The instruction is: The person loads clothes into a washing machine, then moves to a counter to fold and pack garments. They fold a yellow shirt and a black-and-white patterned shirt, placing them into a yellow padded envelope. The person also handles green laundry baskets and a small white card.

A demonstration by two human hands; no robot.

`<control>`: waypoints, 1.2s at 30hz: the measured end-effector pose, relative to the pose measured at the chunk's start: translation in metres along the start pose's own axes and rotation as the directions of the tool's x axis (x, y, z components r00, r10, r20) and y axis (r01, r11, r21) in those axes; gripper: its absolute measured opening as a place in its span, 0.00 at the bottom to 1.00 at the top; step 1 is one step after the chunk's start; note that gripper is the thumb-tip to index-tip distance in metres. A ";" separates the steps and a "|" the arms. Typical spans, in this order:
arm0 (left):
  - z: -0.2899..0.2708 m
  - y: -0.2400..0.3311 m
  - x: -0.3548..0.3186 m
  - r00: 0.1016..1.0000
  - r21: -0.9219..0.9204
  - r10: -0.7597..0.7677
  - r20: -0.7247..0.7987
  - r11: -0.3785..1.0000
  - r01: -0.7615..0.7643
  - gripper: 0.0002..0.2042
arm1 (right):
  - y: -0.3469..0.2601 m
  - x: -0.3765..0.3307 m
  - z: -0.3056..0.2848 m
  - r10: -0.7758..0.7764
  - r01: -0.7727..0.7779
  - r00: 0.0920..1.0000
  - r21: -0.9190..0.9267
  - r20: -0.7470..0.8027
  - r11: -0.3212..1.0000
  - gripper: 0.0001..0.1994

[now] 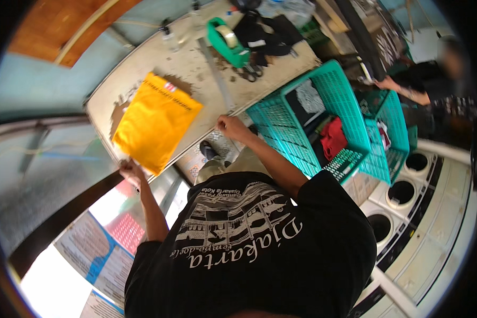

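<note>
A bright yellow plastic package, flat and sealed, lies at the left of the worn table with its near corner over the front edge. My left hand is at the package's near edge, its fingers closed on that edge. To the right, my right hand is at the table's front edge with curled fingers; whatever they may hold is hidden. A narrow grey strip runs across the tabletop toward that hand. Farther back stands a green tape dispenser with a roll of tape, beside black-handled scissors.
Teal plastic baskets with clothes stand right of the table. Black cloth and small bottles sit at its back. Another person's arm reaches in at the far right, above a row of machines with round openings.
</note>
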State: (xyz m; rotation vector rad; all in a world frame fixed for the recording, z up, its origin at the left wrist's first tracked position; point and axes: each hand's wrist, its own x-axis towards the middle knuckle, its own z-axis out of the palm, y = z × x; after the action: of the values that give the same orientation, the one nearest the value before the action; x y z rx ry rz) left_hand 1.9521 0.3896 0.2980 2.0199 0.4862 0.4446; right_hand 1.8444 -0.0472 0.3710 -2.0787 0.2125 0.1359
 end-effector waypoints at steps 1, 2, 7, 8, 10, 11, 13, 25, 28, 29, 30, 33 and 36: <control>0.001 0.029 -0.013 0.978 0.263 0.196 -0.066 0.949 -0.172 0.18 | 0.008 -0.022 -0.010 0.034 -0.033 0.999 -0.007 0.017 0.999 0.07; 0.003 0.083 -0.035 0.997 0.285 0.077 -0.014 0.956 -0.069 0.18 | 0.017 -0.043 -0.019 0.060 -0.060 0.997 -0.011 0.040 0.998 0.07; 0.062 0.160 -0.100 0.912 0.086 0.302 0.278 0.938 -0.337 0.12 | 0.062 -0.120 -0.067 0.228 -0.232 0.971 0.060 0.078 0.971 0.11; 0.081 0.193 -0.122 0.892 0.012 0.256 0.373 0.960 -0.281 0.11 | 0.069 -0.132 -0.078 0.258 -0.262 0.964 0.066 0.063 0.963 0.11; 0.121 0.226 -0.157 0.789 -0.066 0.301 0.535 0.946 -0.316 0.09 | 0.085 -0.151 -0.099 0.309 -0.311 0.951 0.088 0.034 0.946 0.10; 0.140 0.252 -0.181 0.741 -0.069 0.272 0.614 0.954 -0.293 0.09 | 0.093 -0.155 -0.110 0.316 -0.316 0.949 0.100 0.018 0.943 0.09; 0.178 0.288 -0.229 0.623 -0.101 0.304 0.721 0.935 -0.339 0.09 | 0.104 -0.165 -0.132 0.336 -0.332 0.942 0.135 -0.008 0.933 0.08; 0.322 0.343 -0.437 -0.255 -0.261 0.062 0.965 0.294 -0.919 0.37 | 0.168 -0.228 -0.233 0.573 -0.356 0.816 0.706 -0.084 0.612 0.07; 0.328 0.337 -0.447 -0.255 -0.197 -0.124 0.959 0.356 -0.913 0.43 | 0.208 -0.245 -0.239 0.638 -0.343 0.756 0.744 -0.144 0.574 0.07; 0.332 0.330 -0.446 -0.261 -0.201 -0.136 0.956 0.346 -0.916 0.45 | 0.221 -0.248 -0.240 0.662 -0.344 0.730 0.746 -0.168 0.570 0.07; 0.335 0.331 -0.445 -0.264 -0.197 -0.150 0.953 0.358 -0.913 0.45 | 0.235 -0.253 -0.240 0.671 -0.376 0.722 0.716 -0.172 0.588 0.06; 0.341 0.334 -0.448 -0.262 -0.172 -0.201 0.944 0.377 -0.910 0.45 | 0.277 -0.260 -0.239 0.653 -0.434 0.723 0.587 -0.225 0.683 0.05; 0.341 0.342 -0.448 -0.248 -0.139 -0.260 0.933 0.376 -0.916 0.45 | 0.321 -0.253 -0.236 0.544 -0.441 0.768 0.338 -0.337 0.831 0.04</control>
State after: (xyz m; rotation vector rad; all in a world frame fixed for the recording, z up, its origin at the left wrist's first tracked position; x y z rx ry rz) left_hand 1.7924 -0.2421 0.3946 2.5368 -1.5670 -1.3201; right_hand 1.5328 -0.3837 0.2617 -1.7388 1.0079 -0.0255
